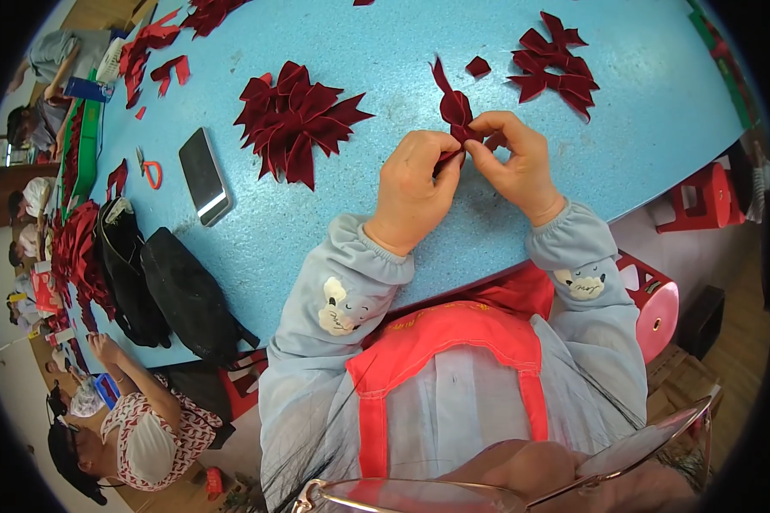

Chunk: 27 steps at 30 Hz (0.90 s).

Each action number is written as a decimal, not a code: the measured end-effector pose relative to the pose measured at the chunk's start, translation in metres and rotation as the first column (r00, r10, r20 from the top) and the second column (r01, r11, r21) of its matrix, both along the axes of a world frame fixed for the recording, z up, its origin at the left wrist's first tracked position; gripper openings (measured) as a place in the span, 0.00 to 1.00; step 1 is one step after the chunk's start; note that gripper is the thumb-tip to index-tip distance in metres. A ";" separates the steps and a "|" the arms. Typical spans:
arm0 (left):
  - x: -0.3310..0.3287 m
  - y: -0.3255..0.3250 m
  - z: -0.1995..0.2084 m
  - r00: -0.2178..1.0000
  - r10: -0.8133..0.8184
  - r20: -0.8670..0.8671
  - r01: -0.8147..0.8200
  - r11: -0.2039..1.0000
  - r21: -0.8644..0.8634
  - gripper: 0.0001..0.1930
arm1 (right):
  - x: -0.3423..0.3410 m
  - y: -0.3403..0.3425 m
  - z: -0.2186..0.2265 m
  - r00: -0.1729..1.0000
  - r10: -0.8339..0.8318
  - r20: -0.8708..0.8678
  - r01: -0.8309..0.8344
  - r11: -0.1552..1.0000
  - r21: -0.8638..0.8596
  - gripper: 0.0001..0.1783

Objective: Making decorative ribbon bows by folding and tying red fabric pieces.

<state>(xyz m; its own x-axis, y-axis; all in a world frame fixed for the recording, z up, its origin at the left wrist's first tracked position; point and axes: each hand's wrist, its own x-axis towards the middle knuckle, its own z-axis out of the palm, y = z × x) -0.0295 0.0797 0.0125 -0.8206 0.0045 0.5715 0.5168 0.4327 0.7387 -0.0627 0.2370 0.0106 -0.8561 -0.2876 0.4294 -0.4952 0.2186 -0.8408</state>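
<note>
Both hands meet over the blue table [316, 239], pinching one dark red velvet ribbon bow [456, 108]. My left hand [417, 184] grips its lower left side, fingers curled round a fold of ribbon. From the right, my right hand [518, 158] pinches the middle with thumb and forefinger. One ribbon tail points up and away from me; the fingers hide the bow's lower part. A heap of similar bows [295, 120] lies left of my hands. More bows [558, 68] lie at the far right, with a small ribbon scrap [478, 67] beside them.
Left on the table are a phone [205, 175], orange-handled snips [151, 171], black bags [184, 295] and a red ribbon pile [81, 252]. A green tray [81, 154] stands at the left edge. Another person [145, 419] sits at lower left. Red stools [701, 201] stand at right.
</note>
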 end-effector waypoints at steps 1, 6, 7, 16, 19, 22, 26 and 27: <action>0.000 0.000 0.000 1.000 -0.011 -0.021 0.011 1.000 -0.009 0.09 | -0.001 0.000 -0.003 1.000 -0.004 -0.008 0.004 1.000 -0.004 0.11; 0.002 0.003 0.001 0.997 -0.044 0.067 0.040 0.997 0.071 0.07 | -0.003 0.002 -0.006 0.998 0.008 0.066 -0.006 0.999 -0.037 0.08; 0.003 0.001 0.003 0.983 -0.087 0.163 0.060 0.984 0.169 0.07 | -0.002 0.001 -0.006 0.998 0.006 0.067 -0.003 0.999 -0.039 0.08; -0.009 -0.020 0.007 0.987 -0.134 0.094 0.142 0.986 -0.086 0.06 | -0.002 0.001 -0.002 0.998 -0.002 0.064 -0.007 0.990 0.143 0.07; -0.008 -0.020 0.006 0.986 -0.152 0.070 0.165 0.955 -0.246 0.06 | -0.003 0.001 -0.005 0.999 0.013 0.033 -0.020 0.981 0.194 0.07; -0.006 -0.019 0.004 0.985 -0.146 0.096 0.170 0.928 -0.331 0.06 | -0.002 0.001 -0.002 1.000 0.027 0.011 -0.029 0.975 0.221 0.06; -0.007 -0.019 0.000 0.985 -0.126 0.119 0.158 0.937 -0.313 0.05 | -0.002 0.000 -0.004 0.995 0.035 0.098 -0.053 0.981 0.188 0.05; -0.007 -0.019 0.000 0.976 -0.141 0.169 0.179 0.954 -0.240 0.05 | -0.002 0.001 -0.003 0.994 0.036 0.100 -0.054 0.981 0.189 0.05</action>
<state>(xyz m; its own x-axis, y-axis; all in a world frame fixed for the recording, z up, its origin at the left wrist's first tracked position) -0.0363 0.0609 0.0129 -0.8724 0.2707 0.4070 0.4879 0.5353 0.6895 -0.0650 0.2377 0.0071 -0.8748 -0.3957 0.2795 -0.4274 0.3588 -0.8298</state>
